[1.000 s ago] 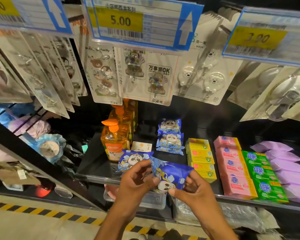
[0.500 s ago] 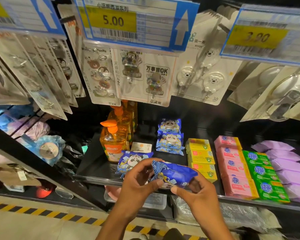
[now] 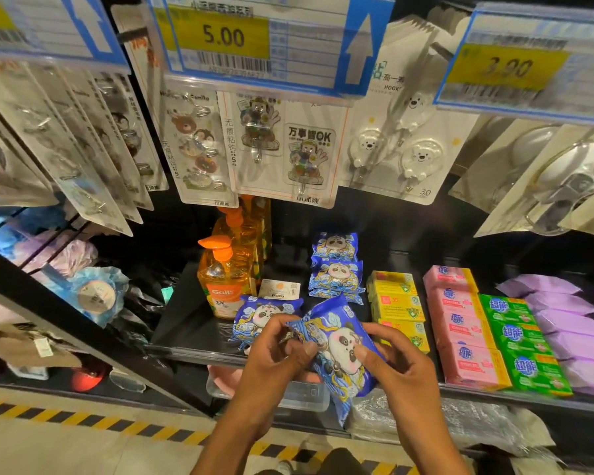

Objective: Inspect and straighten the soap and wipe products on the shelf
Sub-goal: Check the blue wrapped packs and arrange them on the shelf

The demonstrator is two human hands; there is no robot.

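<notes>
A blue panda-print wipe pack [image 3: 336, 341] is held in front of the black shelf [image 3: 186, 323], panda face turned towards me. My left hand [image 3: 275, 358] pinches its left end and my right hand [image 3: 402, 365] grips its right side. Another panda pack [image 3: 258, 313] lies on the shelf behind my left hand, and more panda packs [image 3: 336, 265] are stacked further back. Orange soap pump bottles [image 3: 223, 279] stand at the shelf's left. Yellow soap boxes [image 3: 396, 303], pink soap boxes [image 3: 460, 323], green soap boxes [image 3: 525, 347] and purple packs [image 3: 570, 323] run in rows to the right.
Carded adhesive hooks [image 3: 306, 156] hang above the shelf under price tags [image 3: 264, 39]. A small white card [image 3: 280, 289] lies beside the bottles. Clear plastic boxes [image 3: 302, 392] sit on the lower level. Yellow-black floor tape [image 3: 83, 419] runs along the shelf base.
Both hands have turned the blue pack over, so its panda face now shows upward, and it sits slightly lower and nearer to me.
</notes>
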